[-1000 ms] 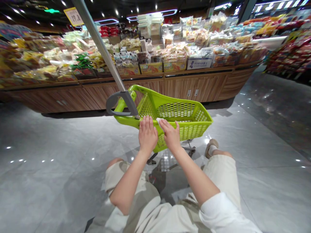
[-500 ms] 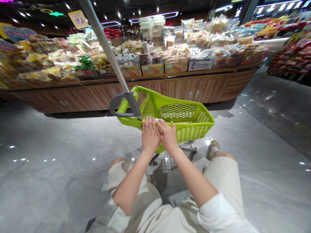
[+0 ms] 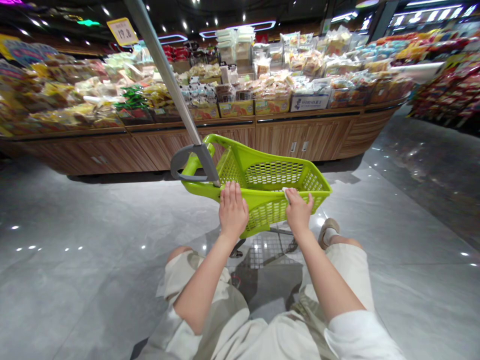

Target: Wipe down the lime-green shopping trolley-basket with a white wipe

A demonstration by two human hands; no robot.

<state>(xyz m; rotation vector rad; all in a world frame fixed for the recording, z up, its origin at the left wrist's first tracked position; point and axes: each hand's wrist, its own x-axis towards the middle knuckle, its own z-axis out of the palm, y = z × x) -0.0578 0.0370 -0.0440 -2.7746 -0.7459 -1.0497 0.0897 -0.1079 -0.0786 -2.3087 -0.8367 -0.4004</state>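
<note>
Lime-green plastic lies under our fingers (image 3: 233, 195). Our left hand (image 3: 233, 212) rests palm-down on the near rim of a small shopping-cart basket (image 3: 264, 200), its fingers straight and close together, not wrapped around anything. Our right hand (image 3: 299, 210) sits on the same rim farther right, well apart from the left, with its fingers slightly curved over the edge. A small white scrap (image 3: 285, 194), perhaps paper, touches that hand on its thumb side; whether it is being pinched we cannot tell.

The basket lies directly ahead of both hands, its perforated walls angled away from us. Just beyond our left fingers, a grey plastic handle (image 3: 183, 162) joins the basket's corner, and a silver pole (image 3: 163, 75) rises from it, up and out of view. Below our hands are the cart's metal frame (image 3: 279, 231), polished grey floor tiles (image 3: 75, 215), our cream trousers (image 3: 348, 270) and a beige shoe (image 3: 325, 234). Far beyond our fingers, a wood-panelled worktop (image 3: 300, 142) carries heaps of bagged snacks (image 3: 270, 75) beneath a yellow price sign (image 3: 122, 31).
</note>
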